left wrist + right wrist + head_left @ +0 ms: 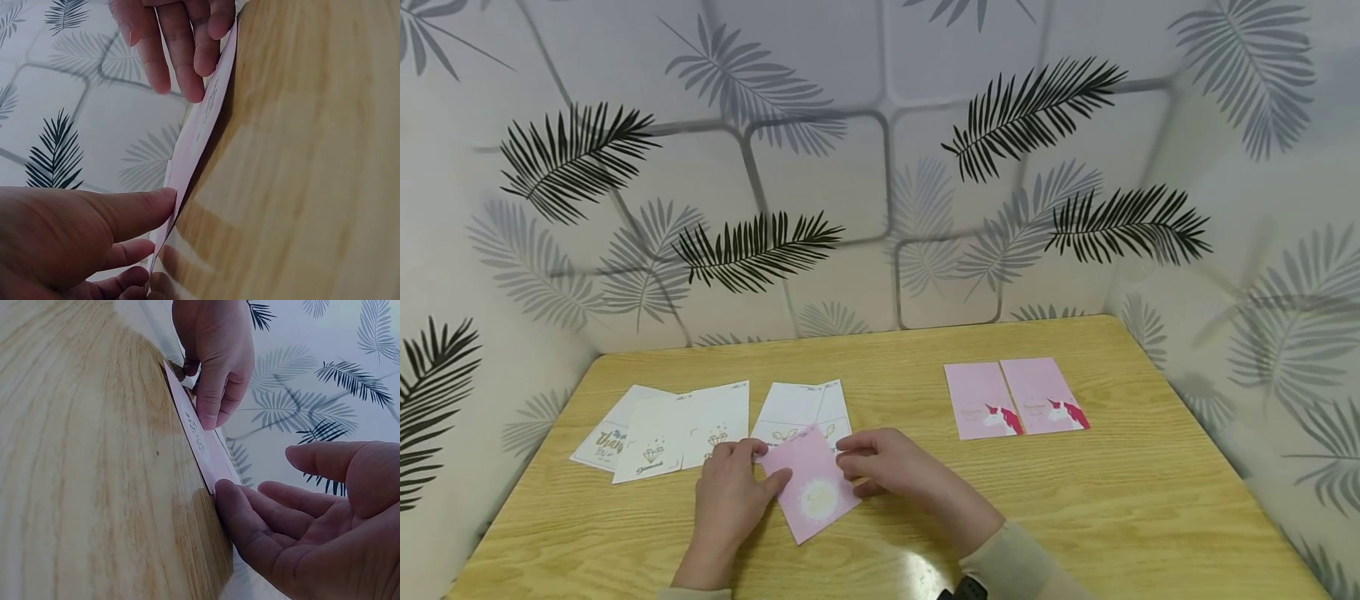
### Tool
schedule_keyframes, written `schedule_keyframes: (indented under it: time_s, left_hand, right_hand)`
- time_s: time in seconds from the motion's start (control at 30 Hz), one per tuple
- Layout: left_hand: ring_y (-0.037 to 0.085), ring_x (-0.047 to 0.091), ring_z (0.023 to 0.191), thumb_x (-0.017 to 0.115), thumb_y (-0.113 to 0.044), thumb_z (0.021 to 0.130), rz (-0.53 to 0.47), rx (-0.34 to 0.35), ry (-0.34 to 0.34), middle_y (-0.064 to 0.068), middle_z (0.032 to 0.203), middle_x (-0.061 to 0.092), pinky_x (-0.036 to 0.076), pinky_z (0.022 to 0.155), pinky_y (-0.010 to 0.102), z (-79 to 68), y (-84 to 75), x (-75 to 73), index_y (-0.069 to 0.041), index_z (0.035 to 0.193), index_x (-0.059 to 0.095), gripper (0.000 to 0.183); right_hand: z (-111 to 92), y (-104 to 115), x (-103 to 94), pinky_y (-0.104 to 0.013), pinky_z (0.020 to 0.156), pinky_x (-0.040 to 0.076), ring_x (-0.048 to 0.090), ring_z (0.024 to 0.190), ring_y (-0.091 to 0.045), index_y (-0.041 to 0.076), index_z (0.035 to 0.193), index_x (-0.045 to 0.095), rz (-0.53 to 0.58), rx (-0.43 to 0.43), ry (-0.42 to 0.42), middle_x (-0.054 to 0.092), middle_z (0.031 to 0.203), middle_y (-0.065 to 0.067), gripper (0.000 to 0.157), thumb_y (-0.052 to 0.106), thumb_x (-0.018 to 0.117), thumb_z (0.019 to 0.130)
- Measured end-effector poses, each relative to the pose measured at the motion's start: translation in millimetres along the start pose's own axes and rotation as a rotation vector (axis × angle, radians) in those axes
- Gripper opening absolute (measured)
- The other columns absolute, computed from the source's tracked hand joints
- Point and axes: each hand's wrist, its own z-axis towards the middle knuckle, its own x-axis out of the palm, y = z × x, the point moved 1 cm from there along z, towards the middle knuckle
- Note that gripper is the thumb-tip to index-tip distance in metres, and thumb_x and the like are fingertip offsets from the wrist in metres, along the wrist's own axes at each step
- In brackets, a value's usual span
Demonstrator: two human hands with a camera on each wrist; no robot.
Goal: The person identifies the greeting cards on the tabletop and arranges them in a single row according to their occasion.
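A pink card [805, 517] with a pale round emblem lies tilted near the table's front, overlapping the white cards behind it. My left hand [730, 492] pinches its left edge, thumb on the printed face and fingers behind, as the left wrist view shows. At the card's right edge is my right hand [883, 462], with loosely bent fingers. In the right wrist view its fingertips [230, 494] touch the card's near corner while the thumb stands apart. Part of the card's left edge is hidden by the left hand.
Two white cards with gold wings [793, 408] lie partly under the pink one. On the left, white diamond cards [651, 433] overlap a thank-you card [610, 429]. Two pink unicorn cards [973, 387] lie side by side on the wooden table [1112, 517], right of centre. A leaf-patterned backdrop [827, 292] rises behind.
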Motion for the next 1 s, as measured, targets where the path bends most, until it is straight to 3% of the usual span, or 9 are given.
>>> schedule_keyframes:
  time_s: [0.3, 0.53, 0.7, 0.83, 1.0]
  left_hand:
    - [0.048, 0.06, 0.116, 0.094, -0.025, 0.089, -0.003, -0.013, -0.003, 0.028, 0.123, 0.063, 0.048, 0.094, 0.065, 4.0, -0.7, 2.0, 0.003, 0.12, 0.068, 0.049]
    - [0.034, 0.065, 0.087, 0.096, -0.018, 0.086, -0.052, -0.028, -0.001, 0.015, 0.103, 0.072, 0.051, 0.079, 0.055, 7.8, 0.9, 3.2, 0.0, 0.123, 0.062, 0.054]
    - [0.026, 0.063, 0.078, 0.087, -0.016, 0.094, -0.088, -0.027, -0.019, 0.01, 0.098, 0.073, 0.049, 0.071, 0.049, 8.3, 3.3, 3.5, -0.002, 0.129, 0.064, 0.044]
    - [0.024, 0.059, 0.08, 0.077, -0.014, 0.102, -0.158, -0.062, -0.021, 0.007, 0.097, 0.068, 0.047, 0.073, 0.044, 8.3, 3.5, 2.1, -0.005, 0.129, 0.068, 0.03]
    - [0.027, 0.06, 0.091, 0.071, -0.014, 0.107, -0.285, -0.129, -0.007, 0.01, 0.102, 0.065, 0.048, 0.081, 0.043, 9.3, 0.0, -1.8, -0.007, 0.132, 0.069, 0.026]
  right_hand:
    - [-1.4, 1.2, 0.3, -0.043, 0.094, 0.063, 0.07, 0.113, -0.024, -0.012, 0.147, 0.061, 0.027, 0.013, 0.001, 0.071, 0.137, -0.021, 0.044, 0.006, 0.069, 0.108]
    - [-0.5, -2.5, 0.9, -0.043, 0.093, 0.064, 0.071, 0.114, -0.027, -0.013, 0.147, 0.061, 0.037, 0.009, 0.003, 0.07, 0.138, -0.022, 0.044, 0.005, 0.07, 0.107]
    - [-0.4, -3.3, 0.9, -0.044, 0.093, 0.063, 0.071, 0.116, -0.029, -0.013, 0.147, 0.06, 0.038, 0.005, 0.006, 0.069, 0.141, -0.023, 0.046, 0.006, 0.07, 0.107]
    - [-0.4, -3.5, 1.4, -0.044, 0.094, 0.063, 0.072, 0.116, -0.03, -0.013, 0.148, 0.059, 0.034, 0.008, 0.011, 0.068, 0.142, -0.024, 0.045, 0.005, 0.069, 0.108]
    - [-0.4, -3.4, 0.3, -0.044, 0.093, 0.063, 0.072, 0.115, -0.03, -0.013, 0.149, 0.058, 0.028, 0.003, 0.008, 0.068, 0.142, -0.023, 0.047, 0.004, 0.069, 0.107]
